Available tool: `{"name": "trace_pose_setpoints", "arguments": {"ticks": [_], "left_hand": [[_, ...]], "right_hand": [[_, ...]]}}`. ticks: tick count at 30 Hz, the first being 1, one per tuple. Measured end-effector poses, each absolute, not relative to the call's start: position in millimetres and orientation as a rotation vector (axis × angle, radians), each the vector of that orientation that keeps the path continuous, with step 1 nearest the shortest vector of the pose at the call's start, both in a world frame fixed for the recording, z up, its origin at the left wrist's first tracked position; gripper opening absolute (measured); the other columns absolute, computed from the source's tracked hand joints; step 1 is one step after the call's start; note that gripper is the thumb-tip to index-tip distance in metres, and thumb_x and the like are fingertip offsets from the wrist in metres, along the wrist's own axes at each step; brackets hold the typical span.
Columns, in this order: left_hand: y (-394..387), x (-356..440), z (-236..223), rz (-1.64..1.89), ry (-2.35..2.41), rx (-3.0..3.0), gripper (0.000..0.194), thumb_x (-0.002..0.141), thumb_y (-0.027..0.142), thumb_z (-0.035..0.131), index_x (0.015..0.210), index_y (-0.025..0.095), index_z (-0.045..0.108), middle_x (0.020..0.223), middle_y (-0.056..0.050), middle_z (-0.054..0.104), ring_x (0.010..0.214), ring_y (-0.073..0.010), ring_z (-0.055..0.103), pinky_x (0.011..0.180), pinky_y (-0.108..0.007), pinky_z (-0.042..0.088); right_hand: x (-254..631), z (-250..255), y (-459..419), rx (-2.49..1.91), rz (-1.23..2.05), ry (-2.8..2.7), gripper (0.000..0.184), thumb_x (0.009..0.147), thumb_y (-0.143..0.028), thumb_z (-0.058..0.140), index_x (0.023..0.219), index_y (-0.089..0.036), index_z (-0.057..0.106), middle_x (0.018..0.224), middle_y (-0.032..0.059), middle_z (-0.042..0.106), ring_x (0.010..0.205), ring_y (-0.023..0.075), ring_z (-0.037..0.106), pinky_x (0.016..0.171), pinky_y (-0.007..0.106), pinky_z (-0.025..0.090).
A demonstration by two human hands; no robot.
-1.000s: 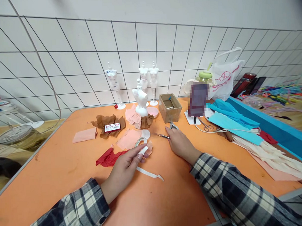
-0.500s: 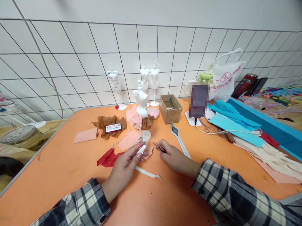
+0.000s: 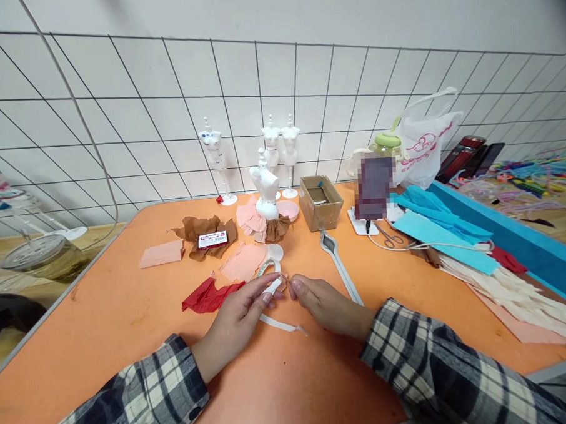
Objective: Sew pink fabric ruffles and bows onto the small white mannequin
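Note:
My left hand (image 3: 249, 302) is closed, pinching a strip of white tape (image 3: 272, 290) between thumb and fingers. The tape bends into a loop behind the fingertips, and a loose end lies on the table below. Close beside it, my right hand (image 3: 315, 297) is closed on thin pointed tweezers (image 3: 287, 280), mostly hidden by the fingers, with the tips at the end of the strip. Red crepe paper (image 3: 208, 296) lies left of my left hand. Pink crepe paper (image 3: 242, 261) lies just beyond it. A white mini dress form (image 3: 265, 186) stands farther back with pink and brown ruffles around its base.
Brown crepe paper (image 3: 183, 232) lies under a small labelled box (image 3: 212, 240). A cardboard box (image 3: 321, 204) and more dress forms (image 3: 213, 154) stand toward the wall. A grey strap-like item (image 3: 342, 269), scissors (image 3: 390, 237) and blue paper sheets (image 3: 446, 242) are at the right.
My right hand has moved left and slightly up, bringing the tweezers to the tape in my left hand. My left hand has shifted slightly right, and the tape loop shows more.

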State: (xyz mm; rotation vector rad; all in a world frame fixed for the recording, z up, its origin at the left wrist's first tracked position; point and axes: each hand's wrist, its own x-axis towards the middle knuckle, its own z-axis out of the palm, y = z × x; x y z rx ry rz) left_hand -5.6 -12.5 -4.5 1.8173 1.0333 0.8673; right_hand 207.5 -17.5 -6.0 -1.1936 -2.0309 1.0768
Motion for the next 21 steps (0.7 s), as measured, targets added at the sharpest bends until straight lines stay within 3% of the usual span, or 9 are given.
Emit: {"name": "trace_pose_setpoints", "arguments": {"ticks": [10, 16, 21], "left_hand": [[-12.2, -5.3, -1.5, 0.884, 1.034, 1.802, 0.039, 0.094, 0.031, 0.047, 0.13, 0.018, 0.056, 0.107, -0.008, 0.071, 0.087, -0.0184, 0.065, 0.081, -0.029, 0.054], [-11.6, -6.5, -3.1, 0.859, 1.056, 1.808, 0.043, 0.094, 0.032, 0.046, 0.135, 0.018, 0.051, 0.116, -0.009, 0.068, 0.089, -0.0178, 0.065, 0.083, -0.029, 0.053], [-11.7, -5.4, -2.3, 0.858, 1.038, 1.804, 0.044, 0.094, 0.033, 0.045, 0.136, 0.018, 0.05, 0.11, -0.009, 0.069, 0.09, -0.0191, 0.066, 0.082, -0.03, 0.054]], "right_hand": [[211.8, -5.0, -15.2, -1.141, 1.148, -2.069, 0.044, 0.1, -0.049, 0.017, 0.08, -0.02, 0.043, 0.07, -0.002, 0.043, 0.066, 0.0127, 0.04, 0.065, 0.026, 0.035], [211.4, -2.8, -16.7, -1.197, 1.325, -1.963, 0.048, 0.098, -0.055, 0.016, 0.079, -0.02, 0.043, 0.066, -0.0031, 0.039, 0.058, 0.0113, 0.039, 0.056, 0.024, 0.034], [210.3, -4.6, -17.0, -1.182, 1.332, -1.936, 0.046, 0.097, -0.056, 0.017, 0.08, -0.021, 0.041, 0.066, -0.0035, 0.037, 0.054, 0.0097, 0.038, 0.049, 0.022, 0.035]]}}
